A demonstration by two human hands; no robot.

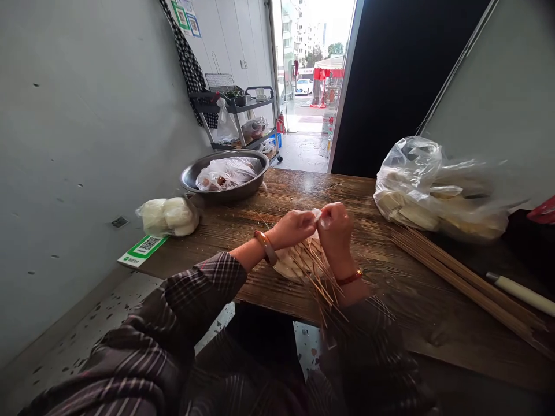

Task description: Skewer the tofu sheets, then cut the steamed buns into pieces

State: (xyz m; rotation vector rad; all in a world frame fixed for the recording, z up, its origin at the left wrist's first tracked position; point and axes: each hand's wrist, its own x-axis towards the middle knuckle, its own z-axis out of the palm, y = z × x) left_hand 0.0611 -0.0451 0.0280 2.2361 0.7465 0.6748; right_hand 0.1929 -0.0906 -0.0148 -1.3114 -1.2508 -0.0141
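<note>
Now, at centre left, I've got a green-and-white code card (145, 249) at the edge of the wooden table (225, 231), a clear bag of white rounded lumps (169, 216) against it. Moving right, a metal basin (191, 184) cradles a whitish plastic bag (228, 172). And here's the middle of the frame: my left hand (299, 224), bangle on the wrist, closes its fingertips on a small pale, filmy thing (325, 222) (too small for me to identify). My right hand (338, 228) is curled and pinching it too, the two nearly touching. Just below the hands, thin sticks (321, 286) fan over a pale flat thing (284, 267). Over at right, a bulging clear plastic bag (407, 185), then a long stick bundle (459, 271), and a white-handled rod (524, 294) near the edge.
</note>
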